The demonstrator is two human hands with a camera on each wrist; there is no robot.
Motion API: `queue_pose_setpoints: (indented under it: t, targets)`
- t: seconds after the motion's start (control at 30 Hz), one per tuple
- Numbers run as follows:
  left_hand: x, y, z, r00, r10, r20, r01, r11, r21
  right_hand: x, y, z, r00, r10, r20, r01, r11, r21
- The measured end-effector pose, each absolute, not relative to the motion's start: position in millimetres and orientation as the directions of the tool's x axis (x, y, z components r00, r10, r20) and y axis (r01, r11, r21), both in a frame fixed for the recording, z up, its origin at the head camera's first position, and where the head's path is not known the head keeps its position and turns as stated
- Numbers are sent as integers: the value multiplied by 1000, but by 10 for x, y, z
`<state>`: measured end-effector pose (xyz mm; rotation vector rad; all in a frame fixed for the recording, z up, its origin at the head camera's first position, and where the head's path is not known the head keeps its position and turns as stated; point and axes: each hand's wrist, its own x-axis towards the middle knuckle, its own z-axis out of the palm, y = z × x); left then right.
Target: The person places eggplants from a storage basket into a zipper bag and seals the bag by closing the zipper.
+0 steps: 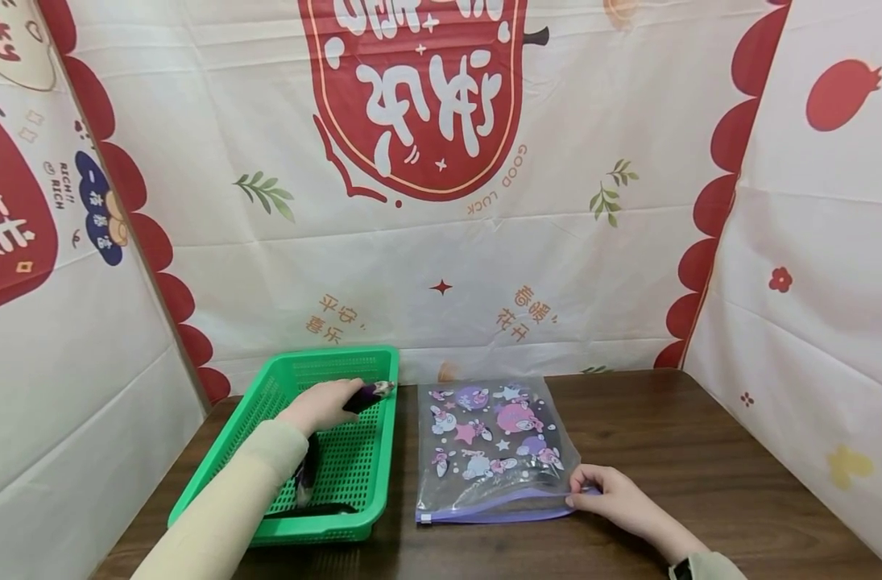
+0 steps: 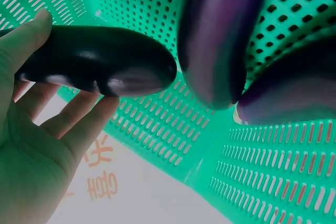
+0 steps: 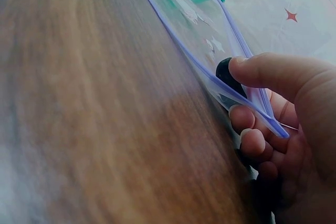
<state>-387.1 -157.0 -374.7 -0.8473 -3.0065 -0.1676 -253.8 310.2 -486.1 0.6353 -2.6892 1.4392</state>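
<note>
In the head view my left hand (image 1: 326, 404) is over the green basket (image 1: 393, 451) and grips a dark purple eggplant (image 1: 368, 395), whose stem end points to the right. The left wrist view shows the thumb on one side of this eggplant (image 2: 115, 59) and the fingers on the other. Two more eggplants (image 2: 215, 40) lie in the basket near it. On the table, a clear zip bag (image 1: 448, 483) with pink and purple cartoon prints lies flat. My right hand (image 1: 614, 501) pinches the right end of its purple zip edge (image 3: 191, 62), and the mouth gapes.
The brown wooden table (image 1: 629, 427) carries the basket on the left and the bag in the middle. A white slider (image 1: 425, 519) sits at the left end of the bag's zip. Printed cloth (image 1: 426, 250) hangs behind and on both sides.
</note>
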Motion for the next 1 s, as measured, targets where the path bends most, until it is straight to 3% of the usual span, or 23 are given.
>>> queue_pose_setpoints:
  t: [0.4,1.0]
  targets:
    - [-3823,-1657,-3736,-877,480,39,481,874,72,-2527,3091,-4842,-914,-338,226,-376,492,-785]
    - [-3665,-1643,-3585,-859,508,67,511,858,44,-2546,3102,-4844,-921,-333,201,-355,505,-787]
